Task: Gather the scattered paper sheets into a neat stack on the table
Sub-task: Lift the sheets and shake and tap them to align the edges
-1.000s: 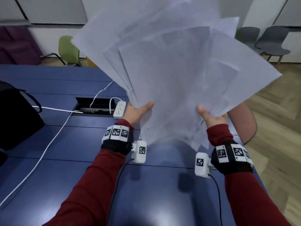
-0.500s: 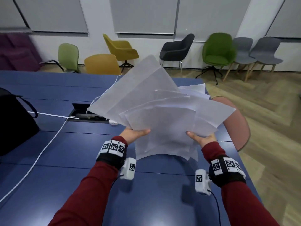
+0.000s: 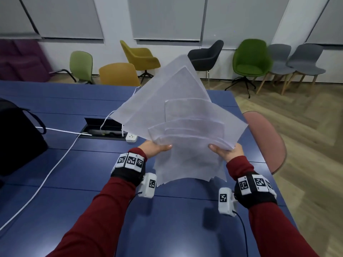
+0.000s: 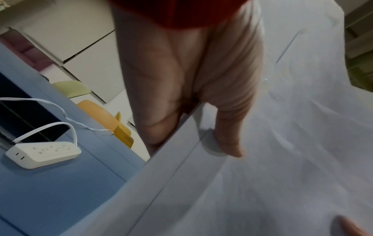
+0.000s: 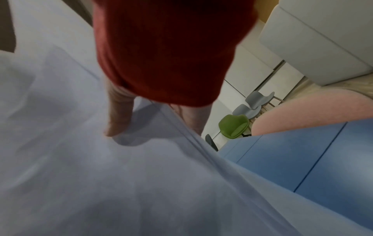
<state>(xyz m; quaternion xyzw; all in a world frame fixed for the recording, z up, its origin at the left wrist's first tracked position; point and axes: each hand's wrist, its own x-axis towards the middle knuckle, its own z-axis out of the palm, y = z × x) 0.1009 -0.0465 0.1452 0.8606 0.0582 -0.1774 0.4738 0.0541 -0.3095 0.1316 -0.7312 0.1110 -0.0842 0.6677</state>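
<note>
Holding a loose bundle of paper sheets [image 3: 178, 127] in the air above the blue table [image 3: 78, 182], the person keeps one hand at each side of its near part. The sheets are not aligned; they fan out at different angles, with corners pointing far and to the right, and the near edges hang just above the table top.

From the head view, the left hand [image 3: 155, 148] grips the left edge, thumb on top of the paper, and the right hand [image 3: 227, 151] grips the right edge in the same way. The other fingers are hidden under the sheets there.

The left wrist view shows more: the thumb [image 4: 230, 137] presses down on the top sheet, and the palm runs along the paper edge, so the hand pinches the bundle between thumb and fingers. The right wrist view shows the right thumb [image 5: 119, 118] pressing on the paper too, with the fingers behind the edge.

Only the head view shows a black bag [image 3: 16, 138] at the left of the table and a row of chairs [image 3: 248, 60] by the far wall. The white power strip [image 4: 42, 154] with its cable lies on the table left of the sheets; it is clearest in the left wrist view. A pink chair [image 3: 265, 140] stands at the right table edge.
</note>
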